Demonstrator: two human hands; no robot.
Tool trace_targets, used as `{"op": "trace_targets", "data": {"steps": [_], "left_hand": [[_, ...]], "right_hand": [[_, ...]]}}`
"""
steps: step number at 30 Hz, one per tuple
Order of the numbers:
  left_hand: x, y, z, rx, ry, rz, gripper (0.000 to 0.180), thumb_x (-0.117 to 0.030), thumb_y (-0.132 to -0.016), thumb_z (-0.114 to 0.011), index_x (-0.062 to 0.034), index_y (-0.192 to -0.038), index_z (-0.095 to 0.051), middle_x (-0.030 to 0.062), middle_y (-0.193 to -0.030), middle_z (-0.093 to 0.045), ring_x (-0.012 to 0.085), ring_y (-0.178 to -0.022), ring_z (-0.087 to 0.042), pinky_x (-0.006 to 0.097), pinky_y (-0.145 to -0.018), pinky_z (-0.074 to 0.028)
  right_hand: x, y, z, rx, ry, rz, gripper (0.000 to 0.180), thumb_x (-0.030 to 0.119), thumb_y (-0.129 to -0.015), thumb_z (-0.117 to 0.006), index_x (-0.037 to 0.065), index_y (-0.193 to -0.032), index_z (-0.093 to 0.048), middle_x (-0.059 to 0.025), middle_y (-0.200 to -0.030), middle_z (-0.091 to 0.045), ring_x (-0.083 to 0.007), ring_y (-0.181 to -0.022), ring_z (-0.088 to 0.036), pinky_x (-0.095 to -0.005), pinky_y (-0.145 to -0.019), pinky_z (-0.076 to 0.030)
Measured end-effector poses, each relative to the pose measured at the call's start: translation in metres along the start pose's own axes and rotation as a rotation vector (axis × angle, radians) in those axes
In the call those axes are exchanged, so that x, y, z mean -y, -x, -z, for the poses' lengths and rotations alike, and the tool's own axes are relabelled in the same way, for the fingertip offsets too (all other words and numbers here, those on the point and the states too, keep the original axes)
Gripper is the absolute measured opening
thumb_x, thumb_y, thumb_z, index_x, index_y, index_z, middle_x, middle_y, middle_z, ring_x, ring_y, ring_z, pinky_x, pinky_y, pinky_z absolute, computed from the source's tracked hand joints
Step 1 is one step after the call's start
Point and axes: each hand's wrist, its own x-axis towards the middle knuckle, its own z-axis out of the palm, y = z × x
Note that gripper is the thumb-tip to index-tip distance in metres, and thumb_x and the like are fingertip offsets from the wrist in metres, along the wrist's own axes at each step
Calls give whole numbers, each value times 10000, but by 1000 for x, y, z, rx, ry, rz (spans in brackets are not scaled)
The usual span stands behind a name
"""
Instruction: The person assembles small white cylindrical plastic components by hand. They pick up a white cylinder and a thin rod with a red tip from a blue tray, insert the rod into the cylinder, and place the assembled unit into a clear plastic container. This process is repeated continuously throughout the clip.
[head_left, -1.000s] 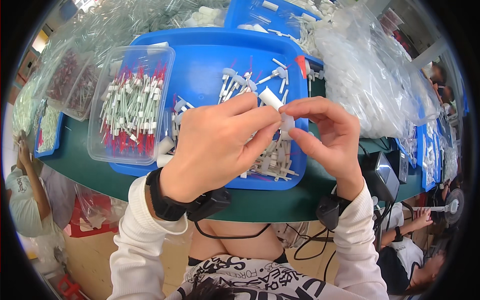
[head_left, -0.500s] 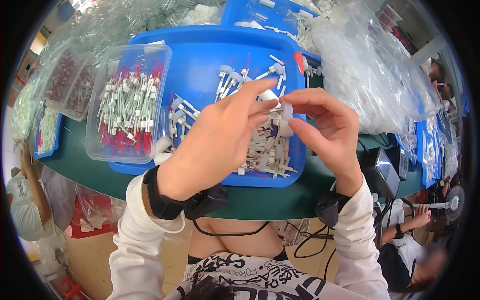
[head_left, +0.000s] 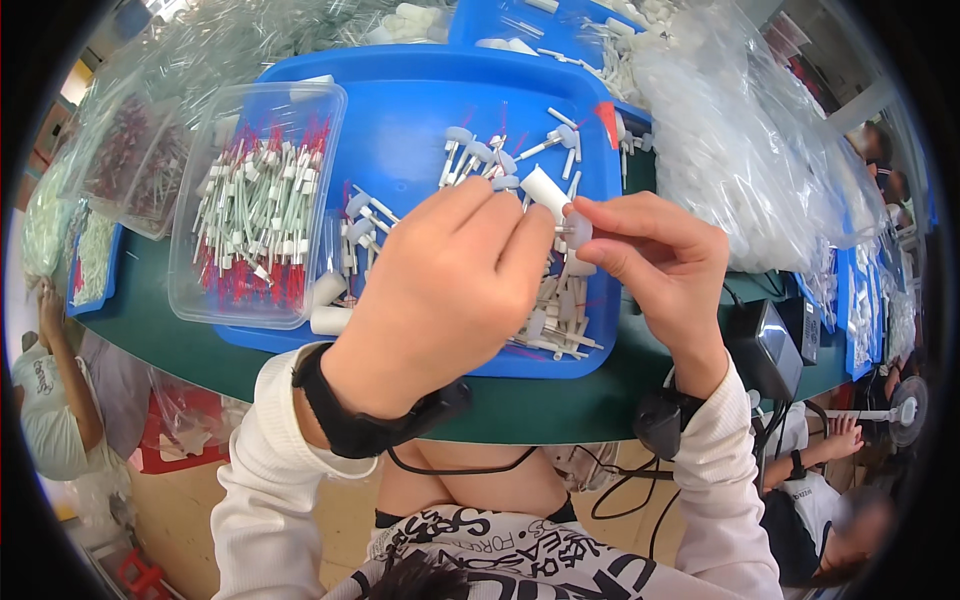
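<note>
My right hand (head_left: 655, 260) pinches a round translucent white cap (head_left: 577, 231) between thumb and fingertips, above the right side of a blue tray (head_left: 400, 95). Close on its left, my left hand (head_left: 435, 280) is closed with its back up; its fingertips are hidden, so I cannot make out what they hold. Beneath both hands lie several white caps with thin rods (head_left: 565, 135) and a heap of pale rods (head_left: 560, 330). A white cylinder (head_left: 545, 190) shows just behind the fingertips.
Left in the tray stands a clear plastic box (head_left: 335, 200) of thin white rods with red ends. White cylinders (head_left: 330, 320) lie beside it. A large clear bag of white parts (head_left: 710, 150) is at right, above a black box (head_left: 765, 345). Other people sit at both sides.
My left hand's fingers, stretched out before, have curled in and the hand has moved slightly right and nearer. My right hand stays close to its place, still pinching the cap.
</note>
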Motion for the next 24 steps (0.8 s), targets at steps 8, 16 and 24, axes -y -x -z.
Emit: {"op": "trace_targets", "data": {"steps": [8, 16, 24], "left_hand": [[0, 1, -5, -42, -107, -78, 307, 15, -576, -582, 73, -878, -583, 106, -710, -520, 242, -627, -509, 322, -517, -427], [-1, 2, -7, -31, -160, -128, 298, 5, -575, -596, 76, -864, -590, 106, -702, -510, 237, -616, -507, 318, -516, -427], [-3, 2, -9, -64, -54, -19, 337, 34, -582, -565, 89, -914, -575, 121, -705, -515, 255, -610, -502, 331, -518, -421]], "right_hand": [[-2, 1, -2, -23, -147, -122, 200, -66, -754, -643, -70, -954, -647, -127, -873, -656, -148, -777, -633, -234, -694, -511], [0, -1, -3, 1, -352, -340, 206, -6, -794, -639, -95, -979, -624, -161, -891, -650, -187, -798, -647, -263, -721, -526], [2, -1, -7, -62, -338, -292, 233, 3, -803, -632, -79, -1020, -611, -148, -885, -654, -179, -809, -647, -258, -734, -515]]}}
